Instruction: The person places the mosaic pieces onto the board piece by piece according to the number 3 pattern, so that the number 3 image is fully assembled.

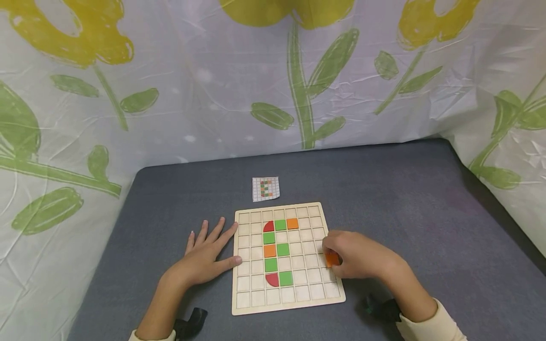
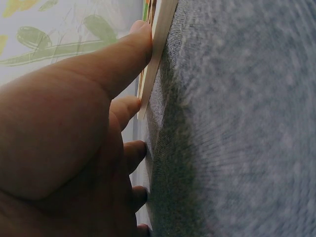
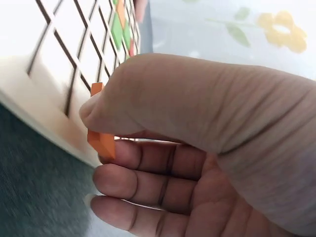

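Observation:
A square wooden grid board (image 1: 300, 293) lies on the table, with red, green and orange tiles set in its cells. Spread flat at the board's left side, my left hand (image 1: 200, 260) touches the edge with thumb and index finger, as the left wrist view also shows. My right hand (image 1: 362, 253) is over the board's right edge and pinches an orange square tile (image 3: 102, 143) between thumb and fingers. Among the laid tiles are a green square (image 1: 286, 278) and a red quarter-round tile (image 1: 272, 280) in the lower row, and an orange square (image 1: 292, 223) at the top.
Behind the board lies a small paper card (image 1: 266, 189) printed with a grid and a coloured pattern. The grey table (image 1: 384, 189) meets a white flowered curtain (image 1: 204, 118) at its back edge. Dark wrist straps (image 1: 192, 324) sit below both hands.

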`<state>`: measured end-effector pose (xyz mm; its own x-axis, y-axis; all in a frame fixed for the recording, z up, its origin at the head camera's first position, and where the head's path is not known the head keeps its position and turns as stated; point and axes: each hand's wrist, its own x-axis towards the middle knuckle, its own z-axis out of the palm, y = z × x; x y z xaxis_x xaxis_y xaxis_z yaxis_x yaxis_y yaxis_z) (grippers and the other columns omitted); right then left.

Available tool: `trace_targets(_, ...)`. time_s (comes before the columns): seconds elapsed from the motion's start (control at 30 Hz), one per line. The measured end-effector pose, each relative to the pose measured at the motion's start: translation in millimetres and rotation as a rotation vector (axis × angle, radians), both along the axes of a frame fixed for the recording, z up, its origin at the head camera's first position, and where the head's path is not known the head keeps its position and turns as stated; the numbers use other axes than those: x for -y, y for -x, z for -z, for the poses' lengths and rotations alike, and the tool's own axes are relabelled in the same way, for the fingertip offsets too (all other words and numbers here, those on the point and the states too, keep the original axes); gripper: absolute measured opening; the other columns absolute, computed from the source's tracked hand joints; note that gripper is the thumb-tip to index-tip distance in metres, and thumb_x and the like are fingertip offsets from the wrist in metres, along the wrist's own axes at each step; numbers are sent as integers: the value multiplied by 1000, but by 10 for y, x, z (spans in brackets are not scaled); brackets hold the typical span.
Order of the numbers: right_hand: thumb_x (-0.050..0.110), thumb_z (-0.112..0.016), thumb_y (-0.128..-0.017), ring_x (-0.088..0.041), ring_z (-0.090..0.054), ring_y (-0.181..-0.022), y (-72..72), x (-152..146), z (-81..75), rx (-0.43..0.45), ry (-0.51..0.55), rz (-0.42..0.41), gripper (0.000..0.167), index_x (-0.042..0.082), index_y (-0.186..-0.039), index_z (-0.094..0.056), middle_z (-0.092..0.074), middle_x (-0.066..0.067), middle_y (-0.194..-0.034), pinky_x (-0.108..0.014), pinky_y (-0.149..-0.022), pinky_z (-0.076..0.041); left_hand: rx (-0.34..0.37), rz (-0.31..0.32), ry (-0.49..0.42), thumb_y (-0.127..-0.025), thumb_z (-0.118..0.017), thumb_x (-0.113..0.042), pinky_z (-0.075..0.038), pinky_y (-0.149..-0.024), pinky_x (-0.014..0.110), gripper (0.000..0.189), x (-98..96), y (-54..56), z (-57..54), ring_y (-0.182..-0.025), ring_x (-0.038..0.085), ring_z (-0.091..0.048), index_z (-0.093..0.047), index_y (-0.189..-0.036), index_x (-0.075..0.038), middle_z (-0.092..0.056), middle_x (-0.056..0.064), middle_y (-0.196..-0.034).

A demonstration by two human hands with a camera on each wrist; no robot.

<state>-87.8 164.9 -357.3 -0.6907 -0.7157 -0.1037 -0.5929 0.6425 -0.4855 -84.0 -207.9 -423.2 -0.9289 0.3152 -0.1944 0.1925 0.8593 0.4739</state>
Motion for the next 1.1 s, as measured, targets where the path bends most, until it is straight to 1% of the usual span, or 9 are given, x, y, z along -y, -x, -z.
trace_targets(0.1, 3, -77, -69, -5, -40, -63, -33, 73, 23, -7, -3, -10, 26, 16, -78, -57, -45, 8, -74, -23, -54, -36, 5, 1, -10, -87, -60, -70, 6, -110, 73, 90, -14, -13, -46, -148, 51, 3, -32, -159, -25, -19, 18, -164)
trace_targets(0.2, 3, -78, -69, -5, -39, -61, -64, 140, 49, -22, -9, -30, 27, 17, -77, -56, -44, 10, -73, -22, -53, -35, 18, 0, -19, -89, -63, -65, 4, -109, 74, 88, -33, -23, -106, -147, 52, 2, -33, -159, -22, -19, 20, -164)
trace_targets(0.33, 4, -79, -70, -5, -39, -61, -91, 205, 74, -50, -21, -45, 27, 18, -76, -57, -42, 12, -72, -22, -53, -35, 36, -3, 0, -90, -64, -62, 4, -110, 73, 87, -52, -29, -174, -148, 51, 2, -32, -159, -21, -18, 18, -164)
trace_targets(0.63, 7, -81, -73, -4, -41, -62, -118, 285, 104, -63, -28, -50, 22, 16, -79, -62, -47, 10, -74, -21, -54, -37, 37, 2, -2, -90, -63, -63, 4, -110, 73, 87, -41, -27, -177, -148, 51, 2, -32, -159, -21, -18, 18, -164)
trace_targets(0.87, 7, -80, -72, -4, -40, -64, -128, 326, 119, -120, 4, -87, 21, 15, -79, -62, -46, 10, -74, -21, -56, -37, 32, -4, -13, -89, -64, -62, 4, -110, 73, 88, -49, -28, -151, -148, 51, 2, -32, -159, -20, -18, 19, -164)
trace_targets(0.97, 7, -80, -73, -4, -40, -64, -129, 335, 127, -140, 7, -92, 21, 15, -78, -61, -46, 10, -74, -21, -57, -38, 33, -2, -9, -89, -65, -62, 4, -110, 73, 87, -52, -26, -164, -148, 51, 2, -32, -159, -20, -18, 19, -164)
trace_targets(1.1, 8, -80, -74, -4, -40, -64, -128, 344, 136, -137, 0, -88, 20, 15, -78, -61, -47, 10, -74, -21, -57, -39, 39, 3, 5, -90, -64, -62, 4, -110, 73, 87, -52, -26, -187, -148, 51, 1, -32, -159, -21, -19, 18, -164)
